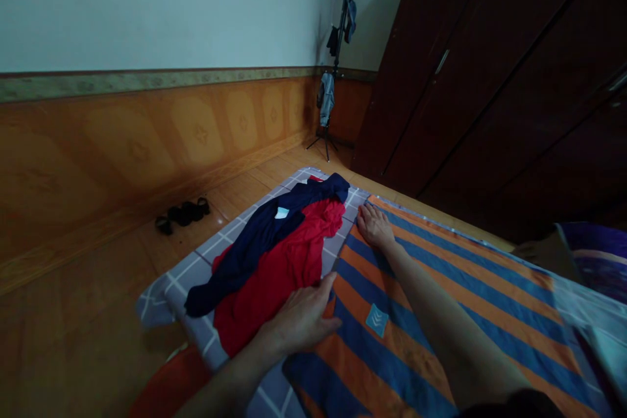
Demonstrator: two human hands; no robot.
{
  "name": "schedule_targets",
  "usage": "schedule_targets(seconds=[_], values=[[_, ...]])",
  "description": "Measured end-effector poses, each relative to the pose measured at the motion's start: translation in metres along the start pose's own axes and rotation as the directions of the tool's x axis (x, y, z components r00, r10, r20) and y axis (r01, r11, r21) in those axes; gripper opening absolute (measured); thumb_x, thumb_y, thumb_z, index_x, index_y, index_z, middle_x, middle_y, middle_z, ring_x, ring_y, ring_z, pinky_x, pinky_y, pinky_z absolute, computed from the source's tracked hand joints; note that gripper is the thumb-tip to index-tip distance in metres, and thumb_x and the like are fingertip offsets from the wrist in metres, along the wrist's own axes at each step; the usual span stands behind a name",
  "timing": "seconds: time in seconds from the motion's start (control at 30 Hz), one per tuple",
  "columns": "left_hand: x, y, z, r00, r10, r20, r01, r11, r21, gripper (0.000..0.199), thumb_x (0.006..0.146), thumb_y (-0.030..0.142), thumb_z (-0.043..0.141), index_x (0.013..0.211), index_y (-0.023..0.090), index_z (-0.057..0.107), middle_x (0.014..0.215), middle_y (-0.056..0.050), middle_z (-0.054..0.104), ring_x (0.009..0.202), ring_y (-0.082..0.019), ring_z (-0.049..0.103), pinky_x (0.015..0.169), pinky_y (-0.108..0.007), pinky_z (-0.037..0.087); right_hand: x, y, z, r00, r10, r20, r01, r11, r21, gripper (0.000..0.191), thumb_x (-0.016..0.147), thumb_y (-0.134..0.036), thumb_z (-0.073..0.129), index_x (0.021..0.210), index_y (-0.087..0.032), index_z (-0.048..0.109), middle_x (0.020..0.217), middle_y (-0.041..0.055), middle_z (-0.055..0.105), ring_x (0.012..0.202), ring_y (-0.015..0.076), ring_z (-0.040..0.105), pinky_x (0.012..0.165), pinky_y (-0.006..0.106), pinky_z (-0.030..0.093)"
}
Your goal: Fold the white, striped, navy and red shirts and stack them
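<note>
An orange-and-blue striped garment [441, 274] lies spread out on a grey checked sheet [215, 241]. A small light-blue patch [377, 320] shows on its front. At the garment's left edge is my left hand [304, 320], its thumb and fingers apart, close to the stripes. My right hand [375, 225] rests on the garment's far left corner with the fingers laid out flat. Beside my left hand lie a rumpled red garment [289, 274] and a dark navy garment [245, 248] partly over it, with a small white label.
A black coat stand [339, 46] with hanging clothes stands in the far corner. Dark wardrobe doors [465, 78] line the right. Black straps or shoes [183, 214] lie on the floor. An orange-red round object [171, 382] sits below the sheet's edge. Something purple [597, 255] is at right.
</note>
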State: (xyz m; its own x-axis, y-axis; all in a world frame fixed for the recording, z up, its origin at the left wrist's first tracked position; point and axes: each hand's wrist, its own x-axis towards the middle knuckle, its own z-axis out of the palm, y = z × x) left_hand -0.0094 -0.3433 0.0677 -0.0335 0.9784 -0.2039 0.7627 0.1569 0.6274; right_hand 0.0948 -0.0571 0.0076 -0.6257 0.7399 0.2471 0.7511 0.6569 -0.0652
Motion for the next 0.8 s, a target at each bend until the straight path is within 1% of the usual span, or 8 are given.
schedule_targets(seconds=[0.1, 0.17, 0.3, 0.37, 0.43, 0.53, 0.67, 0.8], values=[[-0.023, -0.007, -0.004, 0.997, -0.027, -0.078, 0.031, 0.998, 0.057, 0.071, 0.08, 0.032, 0.056, 0.144, 0.021, 0.026, 0.114, -0.011, 0.064, 0.103, -0.029, 0.061, 0.084, -0.036, 0.044, -0.004, -0.01, -0.017, 1.0, 0.001, -0.008, -0.001, 1.0, 0.018, 0.048, 0.094, -0.036, 0.033, 0.131, -0.009, 0.045, 0.137, 0.0194, 0.045, 0.126, 0.0319, 0.039, 0.1, 0.048, 0.03], [-0.033, -0.012, -0.008, 0.986, -0.058, -0.157, 0.067, 0.996, 0.054, 0.061, 0.079, 0.029, 0.056, 0.137, 0.024, 0.039, 0.116, -0.009, 0.064, 0.104, -0.029, 0.061, 0.085, -0.036, 0.044, -0.019, -0.023, -0.032, 1.0, -0.022, -0.023, 0.023, 0.999, 0.039, 0.052, 0.093, -0.04, 0.033, 0.132, -0.006, 0.044, 0.138, 0.0218, 0.042, 0.126, 0.0334, 0.038, 0.099, 0.048, 0.032], [-0.043, -0.022, -0.014, 0.935, -0.079, -0.346, 0.046, 0.994, -0.102, 0.027, 0.081, 0.021, 0.05, 0.104, 0.023, 0.064, 0.103, -0.004, 0.069, 0.098, -0.021, 0.063, 0.085, -0.028, 0.044, -0.09, -0.058, -0.053, 0.981, -0.191, -0.032, 0.194, 0.976, 0.102, 0.057, 0.094, -0.047, 0.031, 0.136, -0.01, 0.041, 0.144, 0.0161, 0.037, 0.131, 0.028, 0.034, 0.104, 0.041, 0.031], [-0.043, -0.029, -0.012, 0.884, -0.106, -0.456, 0.001, 0.975, -0.224, 0.023, 0.081, 0.019, 0.048, 0.095, 0.021, 0.065, 0.097, -0.003, 0.07, 0.093, -0.019, 0.064, 0.083, -0.026, 0.045, -0.134, -0.074, -0.053, 0.965, -0.262, -0.019, 0.262, 0.957, 0.127, 0.059, 0.093, -0.051, 0.033, 0.137, -0.012, 0.042, 0.145, 0.0138, 0.037, 0.131, 0.0277, 0.035, 0.105, 0.04, 0.031], [-0.042, -0.039, -0.004, 0.805, -0.174, -0.568, -0.038, 0.939, -0.341, 0.021, 0.08, 0.02, 0.048, 0.093, 0.018, 0.064, 0.095, -0.005, 0.069, 0.091, -0.019, 0.064, 0.082, -0.027, 0.046, -0.168, -0.084, -0.048, 0.954, -0.299, -0.002, 0.297, 0.947, 0.124, 0.062, 0.092, -0.051, 0.035, 0.137, -0.009, 0.041, 0.144, 0.0158, 0.037, 0.132, 0.0305, 0.033, 0.106, 0.044, 0.029], [-0.039, -0.055, 0.015, 0.718, -0.251, -0.649, -0.081, 0.896, -0.437, 0.022, 0.078, 0.021, 0.051, 0.096, 0.014, 0.063, 0.097, -0.008, 0.068, 0.091, -0.021, 0.064, 0.082, -0.03, 0.048, -0.192, -0.089, -0.038, 0.95, -0.311, -0.017, 0.311, 0.945, 0.101, 0.064, 0.092, -0.05, 0.037, 0.138, -0.006, 0.039, 0.144, 0.0182, 0.036, 0.134, 0.0329, 0.029, 0.108, 0.049, 0.023], [-0.04, -0.065, 0.033, 0.713, -0.234, -0.661, -0.13, 0.882, -0.452, 0.035, 0.08, 0.03, 0.056, 0.111, 0.014, 0.057, 0.106, -0.009, 0.066, 0.094, -0.021, 0.063, 0.083, -0.033, 0.049, -0.191, -0.085, -0.033, 0.95, -0.308, -0.048, 0.312, 0.945, 0.097, 0.064, 0.092, -0.05, 0.038, 0.138, -0.006, 0.041, 0.144, 0.0179, 0.037, 0.134, 0.0328, 0.029, 0.108, 0.049, 0.023], [-0.045, -0.062, 0.035, 0.762, -0.204, -0.615, -0.18, 0.845, -0.504, 0.047, 0.079, 0.033, 0.063, 0.12, 0.015, 0.052, 0.111, -0.01, 0.065, 0.098, -0.022, 0.063, 0.086, -0.034, 0.049, -0.188, -0.085, -0.037, 0.948, -0.317, -0.041, 0.319, 0.943, 0.092, 0.064, 0.092, -0.05, 0.039, 0.137, -0.006, 0.041, 0.144, 0.0185, 0.038, 0.133, 0.033, 0.03, 0.108, 0.048, 0.024]])
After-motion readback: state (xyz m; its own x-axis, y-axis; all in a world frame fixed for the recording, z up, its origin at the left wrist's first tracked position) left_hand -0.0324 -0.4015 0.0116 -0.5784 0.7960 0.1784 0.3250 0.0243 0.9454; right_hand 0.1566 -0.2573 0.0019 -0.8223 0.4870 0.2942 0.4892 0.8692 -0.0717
